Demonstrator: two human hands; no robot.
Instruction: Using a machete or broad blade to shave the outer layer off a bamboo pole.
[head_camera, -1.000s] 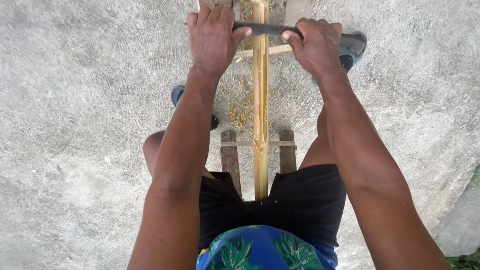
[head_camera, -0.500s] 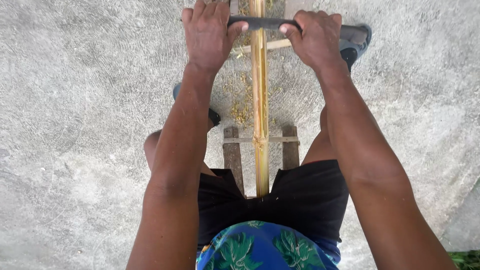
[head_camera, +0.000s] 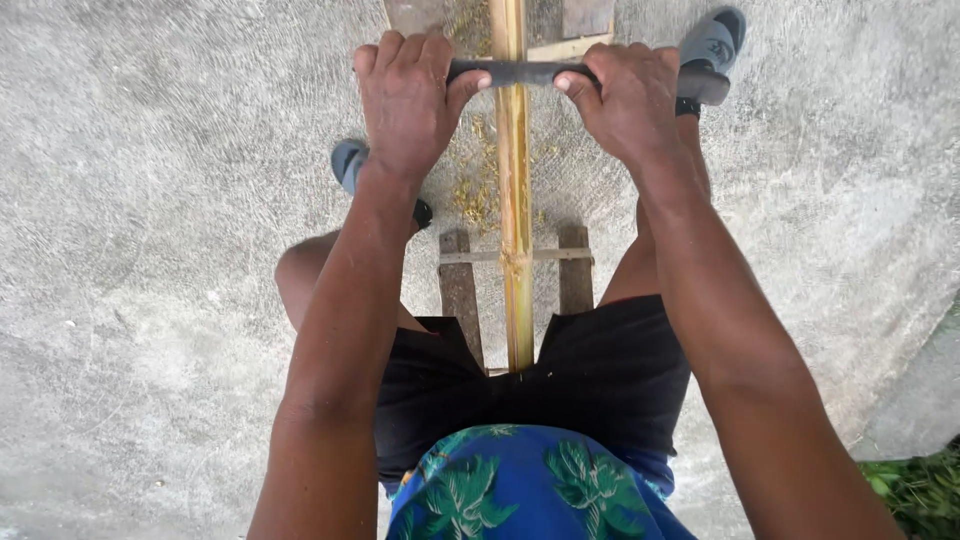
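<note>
A long yellow bamboo pole runs away from my lap down the middle of the view, resting on a low wooden frame. A dark flat blade lies crosswise on the pole. My left hand grips the blade's left end and my right hand grips its right end, both fists closed. My arms are stretched out on either side of the pole. I sit astride the frame in black shorts.
Rough grey concrete floor all around. Yellow bamboo shavings are scattered left of the pole. Grey sandals: one by my left wrist, one at the upper right. Green leaves at the lower right corner.
Both hands and the blade sit slightly lower in the view than half a second ago, after having slid farther away along the pole one second ago. The grip is unchanged.
</note>
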